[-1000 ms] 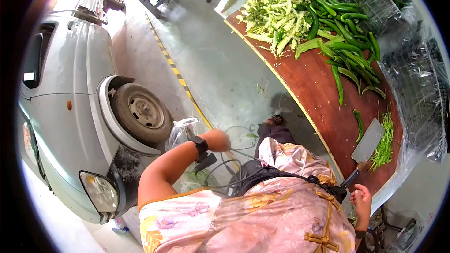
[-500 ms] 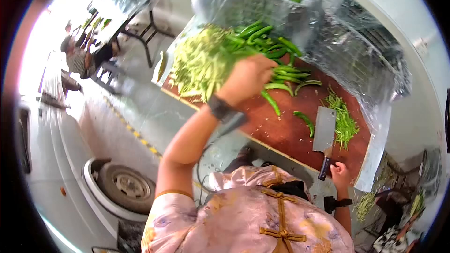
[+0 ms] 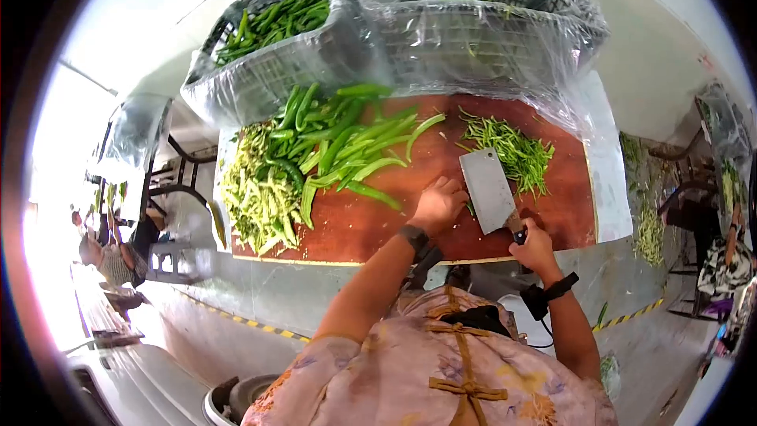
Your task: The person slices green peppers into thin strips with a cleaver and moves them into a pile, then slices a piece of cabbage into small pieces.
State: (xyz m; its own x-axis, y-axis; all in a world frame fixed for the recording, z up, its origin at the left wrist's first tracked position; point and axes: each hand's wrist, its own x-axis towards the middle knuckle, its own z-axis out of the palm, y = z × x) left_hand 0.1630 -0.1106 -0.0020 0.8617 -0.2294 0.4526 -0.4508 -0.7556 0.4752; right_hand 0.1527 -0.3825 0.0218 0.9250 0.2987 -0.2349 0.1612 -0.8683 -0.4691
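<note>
My right hand point(image 3: 535, 246) grips the dark handle of a broad cleaver point(image 3: 489, 189), its blade lying over the red-brown board point(image 3: 544, 205). My left hand point(image 3: 438, 203) rests curled on the board just left of the blade, on a green pepper that it mostly hides. A heap of whole green peppers point(image 3: 343, 142) lies to the left of that hand. Shredded pepper strips point(image 3: 509, 150) are piled beyond the blade. Pale cut pieces point(image 3: 256, 189) cover the board's left end.
Two plastic-lined crates stand behind the board: one point(image 3: 260, 39) holds green peppers, the other point(image 3: 489, 24) looks nearly empty. Another person point(image 3: 106, 256) sits by a stool at far left. A car wheel point(image 3: 236, 398) shows near my left side. Scraps lie on the floor at right.
My left hand came back from the pepper heap to the board beside the cleaver. My right hand has taken the cleaver by the handle and raised it. The view swung rightward.
</note>
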